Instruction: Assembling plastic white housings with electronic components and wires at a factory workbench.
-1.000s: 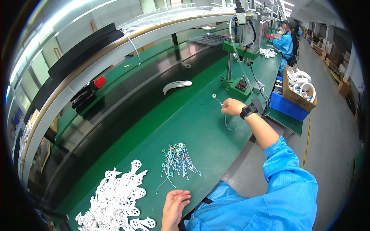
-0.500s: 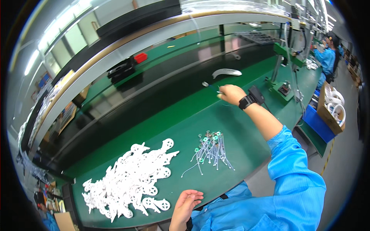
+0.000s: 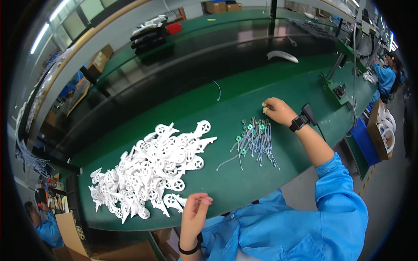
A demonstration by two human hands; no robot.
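My right hand point(image 3: 278, 112) is over the bench just beyond a bunch of thin grey cords point(image 3: 260, 141) with green rings and small metal ends. Its thumb and forefinger, with pale coverings on the tips, are slightly apart, and nothing shows between them. Farther off and to the left is a single thin pale cord point(image 3: 219, 91); I cannot tell whether it lies on the bench or is in the air. At the near bench edge, my left hand point(image 3: 196, 213) has loosely bent fingers and holds nothing visible. Beside it spreads a heap of white plastic parts with spoked wheel shapes point(image 3: 148, 169).
A curved white piece point(image 3: 283, 55) lies at the back of the green bench point(image 3: 235, 191). At the right stand a green press-like fixture point(image 3: 339, 91) and a blue bin point(image 3: 365, 141). A black box-shaped device point(image 3: 309, 114) is by my right wrist. Co-workers sit at both sides.
My right hand has drawn back toward the cord bunch and opened. The cord that was at its fingertips appears farther left, apart from the hand. The view has shifted.
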